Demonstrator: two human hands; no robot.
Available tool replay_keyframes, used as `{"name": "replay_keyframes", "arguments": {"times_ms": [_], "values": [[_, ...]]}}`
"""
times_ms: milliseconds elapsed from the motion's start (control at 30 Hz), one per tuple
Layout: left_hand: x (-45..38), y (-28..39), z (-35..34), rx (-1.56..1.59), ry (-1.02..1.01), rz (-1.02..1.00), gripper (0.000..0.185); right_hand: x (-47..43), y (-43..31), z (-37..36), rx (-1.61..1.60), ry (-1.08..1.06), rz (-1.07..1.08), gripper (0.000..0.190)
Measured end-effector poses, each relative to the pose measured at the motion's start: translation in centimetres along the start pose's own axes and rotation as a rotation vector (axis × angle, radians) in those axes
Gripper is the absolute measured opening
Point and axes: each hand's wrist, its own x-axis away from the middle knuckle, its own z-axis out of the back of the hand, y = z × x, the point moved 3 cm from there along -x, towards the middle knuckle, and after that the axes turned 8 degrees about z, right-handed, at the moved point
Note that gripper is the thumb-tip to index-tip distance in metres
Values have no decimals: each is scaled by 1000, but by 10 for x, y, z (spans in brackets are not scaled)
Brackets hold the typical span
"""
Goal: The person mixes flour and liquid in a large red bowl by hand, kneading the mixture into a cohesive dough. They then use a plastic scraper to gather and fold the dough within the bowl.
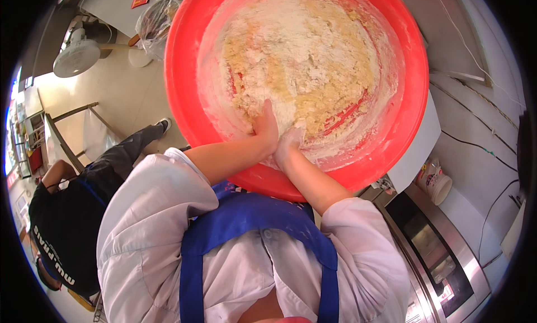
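A large red plastic basin (181, 71) stands before me, holding crumbly yellow dough (335, 83) topped with loose white flour (272, 41). Both my hands are inside its near side, wrists close together. My left hand (267, 127) is pressed into the floury mix with its thumb raised; its other fingers are mostly hidden. Beside it, my right hand (291, 139) is coated in flour and touches the near edge of the dough. Its fingertips are partly buried, so their grip does not show. Flour smears the basin's inner wall.
A person in dark clothes (67, 222) bends at the left, near a metal frame (63, 134). A white fan (77, 56) and a plastic bag (157, 27) are at upper left. On the right are a steel oven (436, 256), a white bucket (438, 184) and wall cables (478, 148).
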Motion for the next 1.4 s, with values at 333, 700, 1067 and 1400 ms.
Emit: {"name": "replay_keyframes", "arguments": {"times_ms": [333,700,1067,1400], "values": [[12,192,-66,746,-614,179,76,3,-174,-152,-595,-429,7,73],[-21,299,-41,-576,-435,-247,85,-42,-295,-84,-174,-468,-60,86],[-35,223,-42,107,-567,116,81,-125,-203,-89,-102,-371,-48,64],[-19,276,-68,-63,-673,-67,78,-35,-286,-175,-182,-748,2,66]]}}
